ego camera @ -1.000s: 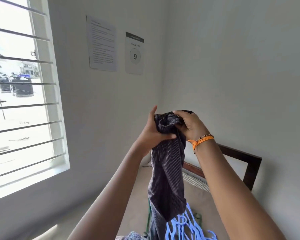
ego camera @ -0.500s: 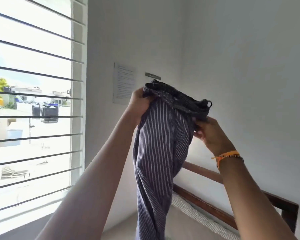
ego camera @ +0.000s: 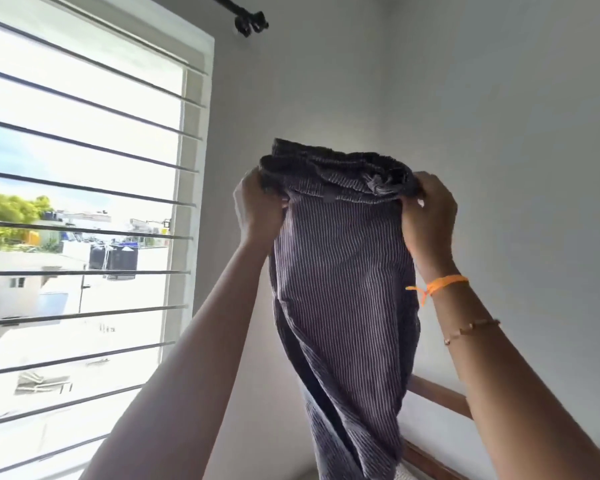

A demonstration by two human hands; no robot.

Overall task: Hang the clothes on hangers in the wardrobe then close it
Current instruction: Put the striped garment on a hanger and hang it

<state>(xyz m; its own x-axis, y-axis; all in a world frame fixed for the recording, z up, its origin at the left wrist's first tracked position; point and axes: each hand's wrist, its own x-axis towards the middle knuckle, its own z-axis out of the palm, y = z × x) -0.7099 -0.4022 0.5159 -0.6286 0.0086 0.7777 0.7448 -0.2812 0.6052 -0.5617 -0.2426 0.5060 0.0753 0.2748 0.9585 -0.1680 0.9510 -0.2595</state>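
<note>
Both arms raised high in front of a plain grey-white wall. Left hand is fisted tight around the left end of the bunched waistband of a dark grey garment with thin white pinstripes; right hand pinches the right end, fingers curled over the gathered fabric, thumb side toward camera. Waistband is stretched between the two hands at roughly the same height, crumpled and folded over on top, spanning the gap between the grips. Rest of the striped garment hangs straight down below and between the forearms, narrowing toward the bottom edge of view, lower end cut off by the frame. Right wrist has an orange thread band and a thin beaded bracelet lower on the forearm. Barred window with white frame on the left, black curtain rod end above it. Brown wooden rail shows behind the cloth at lower right, partly hidden
</note>
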